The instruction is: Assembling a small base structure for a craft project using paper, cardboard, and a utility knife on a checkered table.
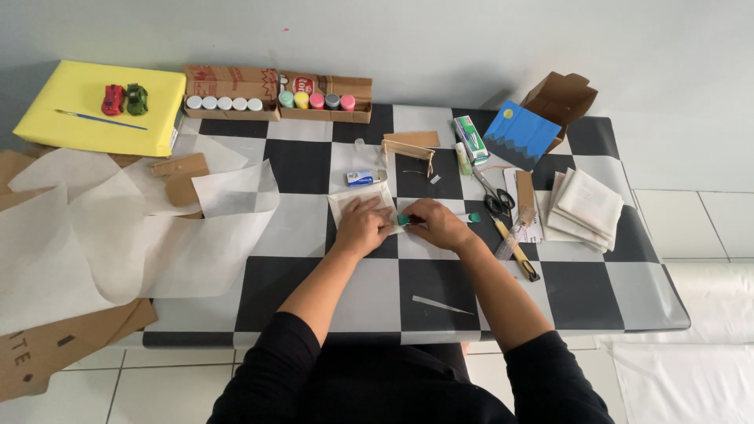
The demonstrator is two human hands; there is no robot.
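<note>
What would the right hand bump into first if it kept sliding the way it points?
Probably the left hand: the right hand points left with its green-tipped tube, almost touching it.

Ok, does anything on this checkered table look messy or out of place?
Mostly tidy. Large sheets of white paper sprawl crumpled over the table's left edge, hanging off it. A thin paper sliver lies stray near the front.

1. A table (345, 294) covered in black and white checks carries everything.
2. Lying on it: a yellow board (78, 126) at the far left, loose white paper sheets (118, 235), two trays of paint pots (276, 101), scissors (493, 196), a blue card (520, 133) and folded white cloths (585, 208).
</note>
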